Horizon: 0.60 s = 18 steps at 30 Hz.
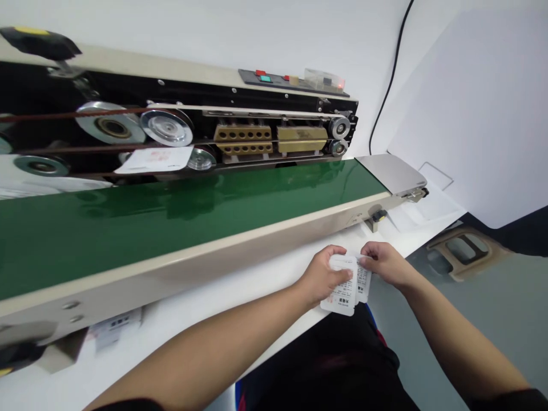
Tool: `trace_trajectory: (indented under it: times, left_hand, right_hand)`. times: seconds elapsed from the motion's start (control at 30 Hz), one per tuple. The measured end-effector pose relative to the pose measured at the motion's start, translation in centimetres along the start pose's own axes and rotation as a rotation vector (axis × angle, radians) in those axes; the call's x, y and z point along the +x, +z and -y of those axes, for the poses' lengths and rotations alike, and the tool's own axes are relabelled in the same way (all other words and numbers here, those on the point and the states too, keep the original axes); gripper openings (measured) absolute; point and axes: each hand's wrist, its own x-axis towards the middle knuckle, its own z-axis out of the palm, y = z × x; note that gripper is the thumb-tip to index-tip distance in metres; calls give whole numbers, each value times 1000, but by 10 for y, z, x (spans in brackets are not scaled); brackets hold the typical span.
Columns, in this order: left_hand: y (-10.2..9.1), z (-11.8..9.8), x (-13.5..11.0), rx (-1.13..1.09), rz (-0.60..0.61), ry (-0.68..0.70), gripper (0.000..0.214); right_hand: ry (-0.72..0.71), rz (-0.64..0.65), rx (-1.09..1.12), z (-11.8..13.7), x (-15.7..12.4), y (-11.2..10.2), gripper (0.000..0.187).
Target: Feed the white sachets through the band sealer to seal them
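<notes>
Over the table's front edge, my left hand [324, 278] is closed on a small white printed pouch [341, 297] with rounded corners, its thumb across the face. A second printed pouch [363, 285] sits partly behind it, and the fingers of my right hand [386, 264] pinch its upper edge. The two pouches overlap; whether more are stacked beneath is hidden. Beyond my hands stands a band sealing machine with a green conveyor belt [205, 205]. Another white pouch [156, 159] with red print juts out from between the machine's brown bands, above the belt.
Metal rollers [166, 127] and brass blocks [244, 140] line the machine's front. Coloured switches [265, 78] sit on top. Under the conveyor, printed pouches [113, 328] lie on the white table [184, 325]. A brown plastic stool [466, 251] is on the floor to the right.
</notes>
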Motion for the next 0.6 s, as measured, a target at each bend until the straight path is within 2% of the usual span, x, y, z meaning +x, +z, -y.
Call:
trace_trajectory:
  times: [0.17,0.27,0.4,0.5,0.6]
  left_hand:
    - [1,-1,-1,-21,-15,-18,42]
    - [0,-1,-1,-37,-15,-11,42]
    - [-1,1,0,-24,-1,-12,45]
    - [-2,1,0,-16,-3,-17,45]
    - [-1,0,-1,0,-14,-32,44]
  right_hand:
    - [-40,-48,-119,-3,2,0,15]
    - [-47,-174,-194,-6,3,-3,16]
    - [-5,-313,-125,-15,4,-9,18]
    - [-30,-327,-155,-18,0,-17,19]
    - [-108,-379,-250,-8,-15,-36,21]
